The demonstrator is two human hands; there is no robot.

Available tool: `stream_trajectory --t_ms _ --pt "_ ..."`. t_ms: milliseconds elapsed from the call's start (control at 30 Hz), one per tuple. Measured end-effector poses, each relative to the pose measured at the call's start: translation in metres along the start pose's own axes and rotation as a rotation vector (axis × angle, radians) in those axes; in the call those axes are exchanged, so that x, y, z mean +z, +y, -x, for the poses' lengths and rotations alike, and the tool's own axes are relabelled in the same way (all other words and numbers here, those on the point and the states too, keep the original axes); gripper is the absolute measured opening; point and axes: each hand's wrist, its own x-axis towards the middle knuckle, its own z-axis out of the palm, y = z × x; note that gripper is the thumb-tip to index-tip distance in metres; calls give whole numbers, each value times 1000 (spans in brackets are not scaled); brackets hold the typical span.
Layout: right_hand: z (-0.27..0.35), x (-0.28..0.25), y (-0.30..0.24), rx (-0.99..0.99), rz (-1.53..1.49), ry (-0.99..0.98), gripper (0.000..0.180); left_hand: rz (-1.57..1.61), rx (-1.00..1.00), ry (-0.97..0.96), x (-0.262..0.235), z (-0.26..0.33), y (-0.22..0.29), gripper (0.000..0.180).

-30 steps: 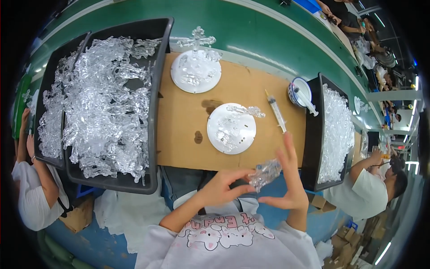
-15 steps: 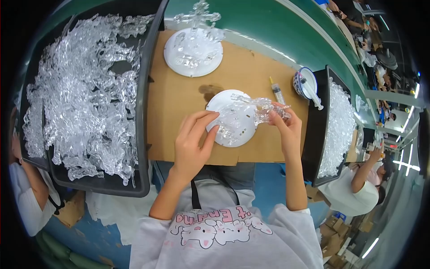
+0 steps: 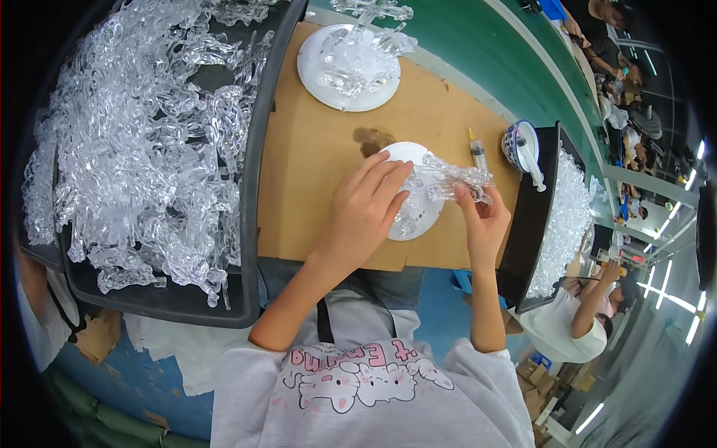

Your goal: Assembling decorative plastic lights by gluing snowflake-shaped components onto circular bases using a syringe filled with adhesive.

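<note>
My right hand (image 3: 487,225) pinches a clear plastic figure piece (image 3: 457,179) between thumb and fingers, above the right side of a round white disc (image 3: 428,216). Over the disc's left part stretches my left hand (image 3: 367,203), fingers extended and thumb apart. It partly hides smaller clear parts (image 3: 407,222) on the disc; whether the fingertips touch them I cannot tell. Farther back, a second white disc (image 3: 347,97) carries an upright clear assembly (image 3: 362,52).
A large black bin (image 3: 258,149) heaped with clear plastic pieces (image 3: 149,134) stands at left. On the right are a syringe (image 3: 479,155), a blue-and-white bowl (image 3: 511,149) with a white-handled tool (image 3: 530,163), and another black bin (image 3: 532,224). Cardboard (image 3: 299,224) covers the table.
My left hand has moved right and farther over the disc, its fingers straighter. My right hand keeps hold of the clear piece. The whole view has shifted somewhat.
</note>
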Motion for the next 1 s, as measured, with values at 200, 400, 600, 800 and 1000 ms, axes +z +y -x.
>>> stream_trajectory --t_ms 200,400,600,800,1000 --pt "11 7 6 -305 319 75 25 17 -17 47 4 1 -7 28" --pt "13 12 -4 -349 447 103 23 25 -10 58 7 -2 -2 27" --pt "15 22 2 -339 517 135 24 7 -8 60 2 -2 -1 26" --pt "20 31 2 -399 550 207 25 16 -33 45 3 -5 2 26" --pt "17 26 19 -444 482 243 33 174 -89 -54 8 -26 2 52"
